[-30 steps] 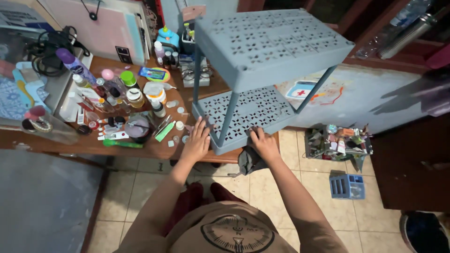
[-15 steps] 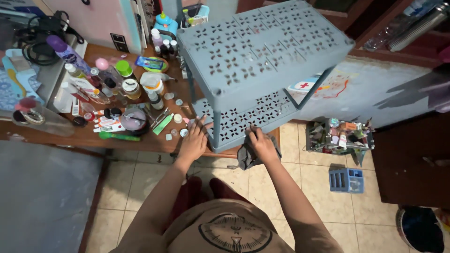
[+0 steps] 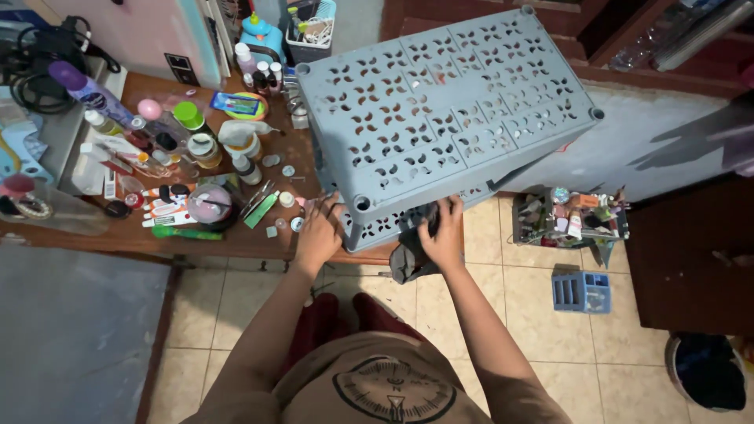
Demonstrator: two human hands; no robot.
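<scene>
Two hands were set at the lower tier of a grey-blue plastic shelf rack point(image 3: 440, 110), seen at centre frame on the wooden table point(image 3: 118, 235).

The left hand point(image 3: 318, 232) was laid flat, fingers spread, against the tier's front edge; the right hand point(image 3: 444, 228) was closed on a dark cloth point(image 3: 404, 259), pressed onto that tier; bottles point(image 3: 157, 141) were crowded upper left.

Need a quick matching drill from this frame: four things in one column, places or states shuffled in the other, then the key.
Things
1. left hand
2. right hand
3. small blue crate
4. purple-capped bottle

Places or states
A. on the tiled floor
B. pressing a dark cloth to the lower shelf
C. lying tilted at the far left of the wooden table
D. resting at the front left corner of the grey-blue rack

Pairs: 1-D, 2-B, 3-A, 4-C
</scene>
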